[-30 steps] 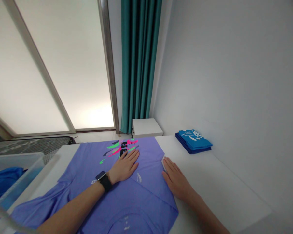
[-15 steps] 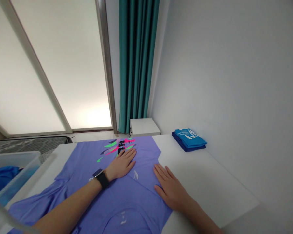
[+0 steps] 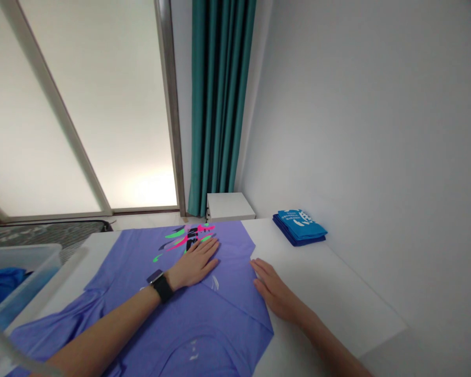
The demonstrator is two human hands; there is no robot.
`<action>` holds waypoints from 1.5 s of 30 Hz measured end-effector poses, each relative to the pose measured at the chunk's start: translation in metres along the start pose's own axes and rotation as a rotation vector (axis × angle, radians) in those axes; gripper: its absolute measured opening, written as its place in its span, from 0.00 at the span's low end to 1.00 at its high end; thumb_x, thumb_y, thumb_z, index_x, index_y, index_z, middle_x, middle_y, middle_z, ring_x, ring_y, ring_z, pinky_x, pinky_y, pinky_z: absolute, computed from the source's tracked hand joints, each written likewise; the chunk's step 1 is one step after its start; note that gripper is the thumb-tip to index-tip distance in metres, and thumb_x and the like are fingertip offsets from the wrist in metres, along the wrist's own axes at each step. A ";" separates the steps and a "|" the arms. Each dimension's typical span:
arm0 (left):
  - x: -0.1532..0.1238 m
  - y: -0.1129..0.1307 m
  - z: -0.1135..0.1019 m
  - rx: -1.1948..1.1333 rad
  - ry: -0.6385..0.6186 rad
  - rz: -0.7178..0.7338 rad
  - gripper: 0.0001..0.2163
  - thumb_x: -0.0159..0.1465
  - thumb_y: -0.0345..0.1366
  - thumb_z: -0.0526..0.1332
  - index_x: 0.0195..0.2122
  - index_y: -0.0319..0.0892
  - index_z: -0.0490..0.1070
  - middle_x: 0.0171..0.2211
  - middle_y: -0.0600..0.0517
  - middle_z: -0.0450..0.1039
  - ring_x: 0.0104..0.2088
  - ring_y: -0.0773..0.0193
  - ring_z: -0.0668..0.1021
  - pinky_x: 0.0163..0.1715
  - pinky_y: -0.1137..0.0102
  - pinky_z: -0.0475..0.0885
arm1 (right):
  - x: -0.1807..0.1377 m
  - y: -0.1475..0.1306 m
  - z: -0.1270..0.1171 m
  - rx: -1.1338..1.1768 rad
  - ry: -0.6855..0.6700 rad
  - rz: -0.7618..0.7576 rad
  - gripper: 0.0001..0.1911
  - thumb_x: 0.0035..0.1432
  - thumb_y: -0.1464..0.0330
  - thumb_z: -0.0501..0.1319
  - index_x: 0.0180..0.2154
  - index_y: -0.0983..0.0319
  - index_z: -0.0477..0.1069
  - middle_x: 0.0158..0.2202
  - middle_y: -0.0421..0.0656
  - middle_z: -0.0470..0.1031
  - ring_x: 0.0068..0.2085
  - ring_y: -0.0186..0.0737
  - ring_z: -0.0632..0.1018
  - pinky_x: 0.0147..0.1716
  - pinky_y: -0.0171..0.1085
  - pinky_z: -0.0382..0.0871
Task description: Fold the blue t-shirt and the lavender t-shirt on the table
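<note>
A purple T-shirt [image 3: 227, 309] lies spread on the white table [image 3: 314, 283], its neckline toward me and a pink, green and black print at the far end. Its right side is folded inward, while the left sleeve lies loose and wrinkled. My left hand [image 3: 196, 262], with a black watch on the wrist, rests flat on the shirt and partly covers the print. At the shirt's right edge is my right hand [image 3: 277, 290], fingers stretched out and held together, fingertips at the fabric. Neither hand grips anything.
Folded blue garments [image 3: 300, 228] are stacked at the table's back right by the wall. A clear plastic bin [image 3: 43, 264] with blue cloth [image 3: 2, 288] stands at the left. Beyond the table are a white cabinet [image 3: 231, 205] and a green curtain [image 3: 222, 104].
My right hand has slid off the shirt's surface to its right edge and turned more on its side. My left hand stays in place on the shirt. The view has shifted slightly.
</note>
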State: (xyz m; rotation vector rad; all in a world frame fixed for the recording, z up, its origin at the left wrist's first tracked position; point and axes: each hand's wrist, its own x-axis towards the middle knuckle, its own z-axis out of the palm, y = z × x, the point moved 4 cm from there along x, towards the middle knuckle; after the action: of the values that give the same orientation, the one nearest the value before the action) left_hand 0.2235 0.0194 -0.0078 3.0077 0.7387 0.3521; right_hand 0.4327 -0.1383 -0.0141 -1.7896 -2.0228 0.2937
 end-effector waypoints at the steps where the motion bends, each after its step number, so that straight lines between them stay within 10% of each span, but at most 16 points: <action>1: 0.003 0.006 -0.002 0.005 0.011 0.026 0.26 0.72 0.50 0.42 0.67 0.44 0.53 0.68 0.47 0.53 0.67 0.57 0.57 0.65 0.56 0.52 | 0.009 0.009 -0.005 0.027 0.070 0.015 0.25 0.68 0.64 0.47 0.62 0.65 0.61 0.62 0.52 0.64 0.63 0.43 0.62 0.63 0.46 0.56; 5: 0.020 0.038 -0.003 -0.005 0.034 0.151 0.26 0.72 0.48 0.44 0.67 0.44 0.53 0.67 0.46 0.55 0.66 0.57 0.60 0.65 0.58 0.52 | 0.050 0.042 -0.022 0.054 0.251 0.129 0.16 0.63 0.70 0.49 0.46 0.62 0.74 0.44 0.48 0.76 0.48 0.43 0.74 0.51 0.44 0.67; 17: 0.055 0.071 0.029 -0.070 0.032 0.101 0.26 0.71 0.47 0.43 0.67 0.39 0.52 0.66 0.43 0.57 0.66 0.56 0.60 0.64 0.56 0.54 | 0.104 0.054 -0.009 -0.085 0.202 0.244 0.15 0.64 0.69 0.50 0.30 0.61 0.73 0.30 0.41 0.75 0.32 0.36 0.74 0.35 0.33 0.64; 45: 0.048 0.076 0.021 -0.072 -0.010 0.186 0.23 0.72 0.47 0.44 0.66 0.47 0.55 0.67 0.48 0.57 0.66 0.57 0.59 0.65 0.54 0.52 | 0.090 0.050 -0.009 -0.454 0.232 0.279 0.11 0.67 0.64 0.53 0.34 0.60 0.70 0.38 0.46 0.74 0.44 0.45 0.70 0.41 0.40 0.58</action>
State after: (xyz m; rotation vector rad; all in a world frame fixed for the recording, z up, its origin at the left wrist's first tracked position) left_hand 0.3043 -0.0255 -0.0124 3.0138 0.4354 0.3602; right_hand 0.4739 -0.0440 -0.0115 -2.2595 -1.7710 -0.3099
